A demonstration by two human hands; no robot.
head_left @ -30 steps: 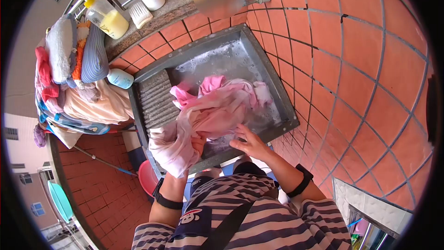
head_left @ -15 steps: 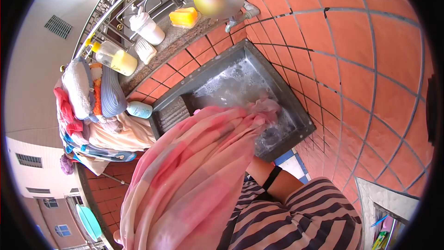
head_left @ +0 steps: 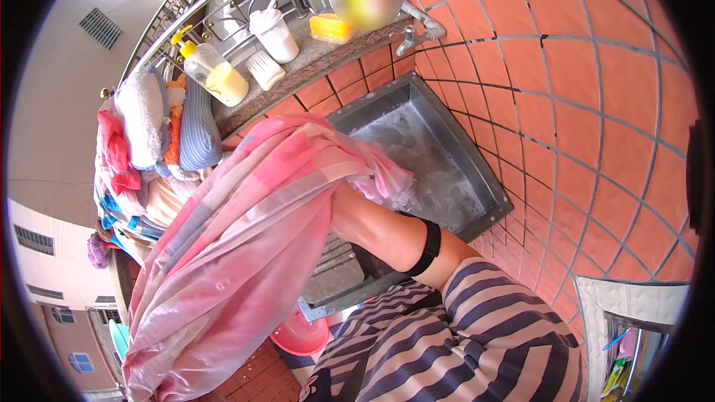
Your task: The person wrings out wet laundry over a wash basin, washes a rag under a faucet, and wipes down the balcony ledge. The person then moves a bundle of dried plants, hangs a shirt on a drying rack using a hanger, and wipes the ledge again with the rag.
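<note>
A large wet pink and pale cloth (head_left: pixel 246 238) is stretched out from the lower left up over the near left part of a grey sink (head_left: pixel 477 149). Its far right end hangs over soapy water (head_left: pixel 432 171). My right forearm, with a black band on it, reaches under the cloth, and the cloth covers my right hand. My left hand and arm are hidden behind the cloth. Part of the ribbed washboard (head_left: pixel 335 275) shows below my right forearm.
On the ledge (head_left: pixel 298 74) stand a pump bottle (head_left: pixel 216 74), a white lidded container (head_left: pixel 274 33), a brush (head_left: pixel 265 69) and a yellow-orange block (head_left: pixel 330 27). Clothes (head_left: pixel 141 119) are piled at the left. A red basin (head_left: pixel 302 335) lies below the sink. Tiled wall at right.
The cloth has been lifted out of the sink and spread toward the left, its right end moving left and away from the water's middle. My left hand has gone out of sight. The view has shifted.
</note>
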